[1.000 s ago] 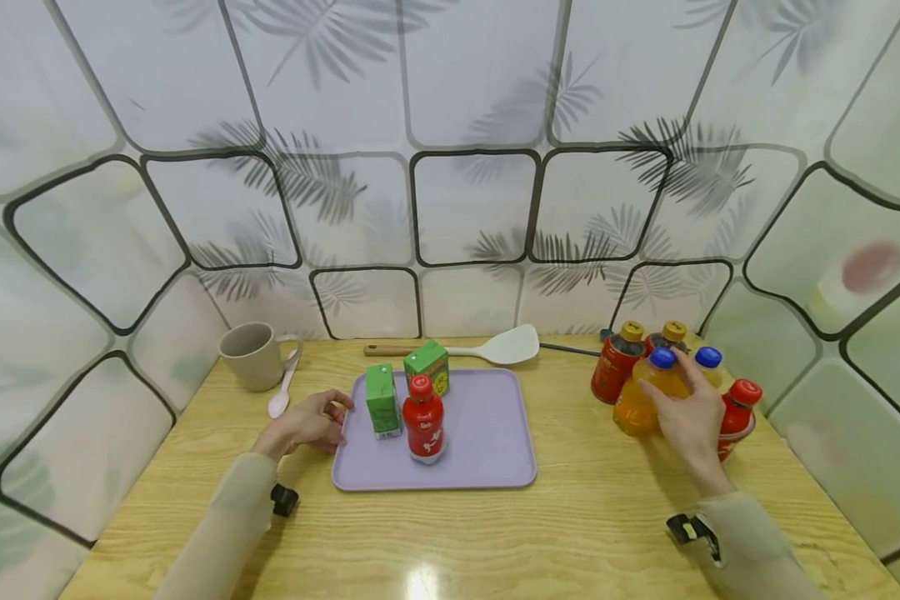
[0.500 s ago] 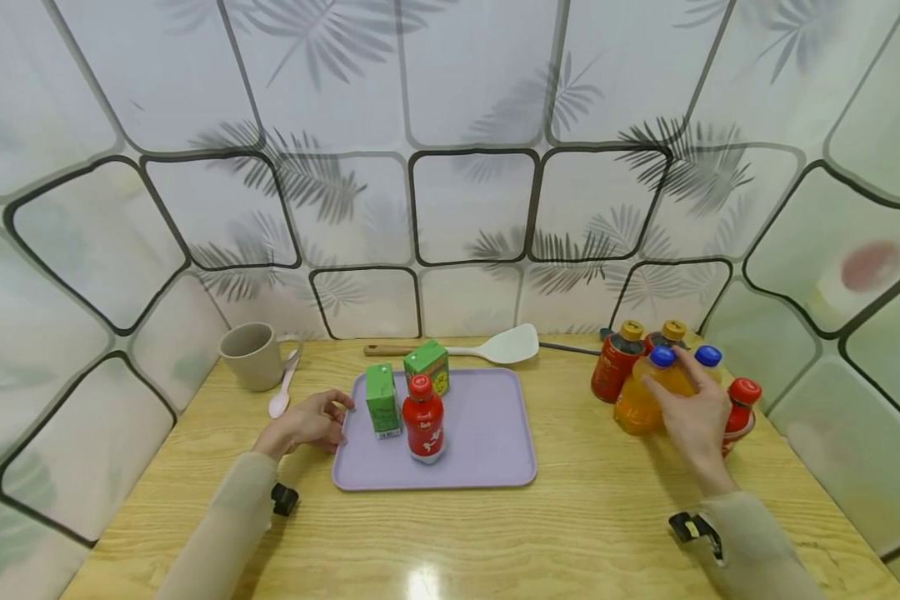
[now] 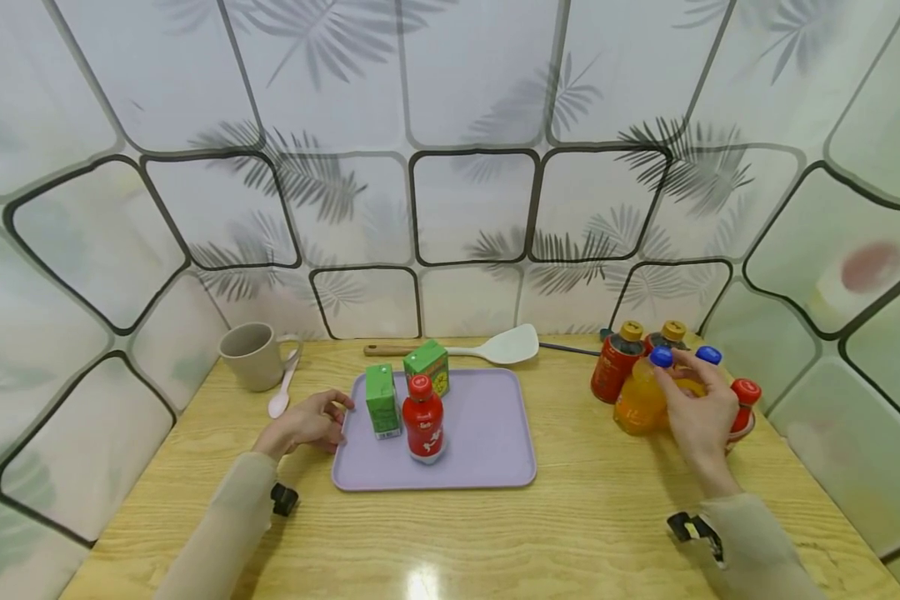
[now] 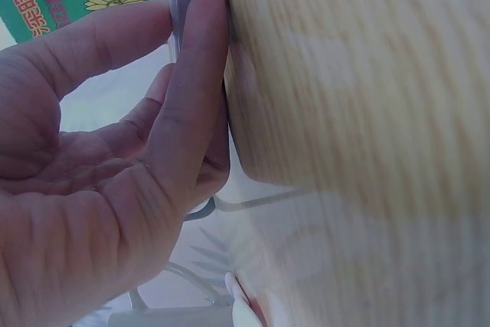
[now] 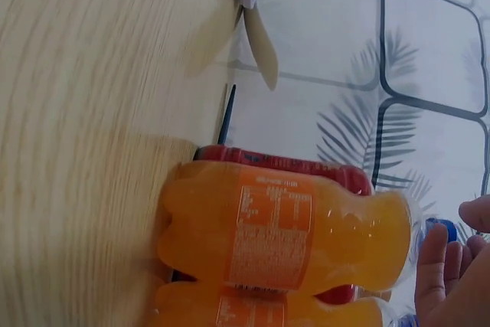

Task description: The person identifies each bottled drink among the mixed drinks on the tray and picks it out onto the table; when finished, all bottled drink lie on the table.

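Observation:
My left hand (image 3: 311, 421) pinches the left rim of a lilac tray (image 3: 487, 467); in the left wrist view the thumb and a finger (image 4: 200, 28) lie on either side of the rim. On the tray stand two green drink cartons (image 3: 382, 404) (image 3: 429, 367) and a red bottle (image 3: 423, 429). At the right, my right hand (image 3: 697, 417) is by the blue cap (image 3: 662, 357) of an orange drink bottle (image 3: 637, 404). The right wrist view shows thumb and fingers parted near the cap (image 5: 440, 229). A second orange bottle (image 5: 253, 312) stands beside it, mostly hidden by the hand.
Two dark bottles with gold caps (image 3: 617, 367) (image 3: 667, 333) stand behind the orange ones, and a red-capped bottle (image 3: 746, 396) to their right. A white spatula (image 3: 513, 346) lies behind the tray. A grey mug (image 3: 253, 358) and a white spoon (image 3: 281, 396) are at the left.
My right hand has shifted slightly right, its thumb drawing back from the orange bottle's left side to near the cap. The bottles stay standing. The left hand and tray have not moved.

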A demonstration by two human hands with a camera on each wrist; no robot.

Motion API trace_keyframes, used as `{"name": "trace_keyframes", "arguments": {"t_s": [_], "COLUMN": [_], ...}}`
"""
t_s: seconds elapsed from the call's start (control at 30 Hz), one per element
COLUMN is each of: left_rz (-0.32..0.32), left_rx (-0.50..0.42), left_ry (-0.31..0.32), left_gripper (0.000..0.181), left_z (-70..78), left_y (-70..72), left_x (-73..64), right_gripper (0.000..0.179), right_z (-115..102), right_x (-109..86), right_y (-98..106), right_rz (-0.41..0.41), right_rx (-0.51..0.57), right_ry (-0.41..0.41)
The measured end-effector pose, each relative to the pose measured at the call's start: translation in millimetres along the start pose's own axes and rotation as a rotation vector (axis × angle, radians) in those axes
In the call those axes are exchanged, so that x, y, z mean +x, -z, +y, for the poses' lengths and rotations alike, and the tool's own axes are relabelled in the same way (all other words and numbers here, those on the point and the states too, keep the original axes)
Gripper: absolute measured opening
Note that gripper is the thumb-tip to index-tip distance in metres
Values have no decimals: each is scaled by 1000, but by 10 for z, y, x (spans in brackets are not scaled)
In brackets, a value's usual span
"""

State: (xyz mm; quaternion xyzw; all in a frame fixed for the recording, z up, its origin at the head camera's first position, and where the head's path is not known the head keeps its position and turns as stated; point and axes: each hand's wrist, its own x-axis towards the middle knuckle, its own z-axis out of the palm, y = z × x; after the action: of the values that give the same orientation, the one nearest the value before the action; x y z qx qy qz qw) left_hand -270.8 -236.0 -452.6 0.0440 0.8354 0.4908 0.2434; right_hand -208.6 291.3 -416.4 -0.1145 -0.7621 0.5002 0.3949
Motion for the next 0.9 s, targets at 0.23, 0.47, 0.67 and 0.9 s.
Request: {"name": "trace_keyframes", "arguments": {"t_s": [0.23, 0.47, 0.67, 0.9], "left_rz": [8, 9, 12, 18], "left_rx": [2, -5, -10, -12], "left_ry": [3, -5, 2, -9], "left_gripper": [56, 56, 56, 55], "left_z": [-3, -4, 3, -12], "left_y": [22, 23, 5, -14], "left_x": [-13, -12, -18, -17], "right_gripper": [28, 26, 27, 32], "right_z": [-55, -70, -61, -89], "right_x": [-110, -282, -412, -517], "right_y": [-120, -275, -410, -543], "right_rz": [-59, -227, -389, -523], "right_rx": [122, 164, 243, 296], "right_ry": [33, -12, -123, -264]}}
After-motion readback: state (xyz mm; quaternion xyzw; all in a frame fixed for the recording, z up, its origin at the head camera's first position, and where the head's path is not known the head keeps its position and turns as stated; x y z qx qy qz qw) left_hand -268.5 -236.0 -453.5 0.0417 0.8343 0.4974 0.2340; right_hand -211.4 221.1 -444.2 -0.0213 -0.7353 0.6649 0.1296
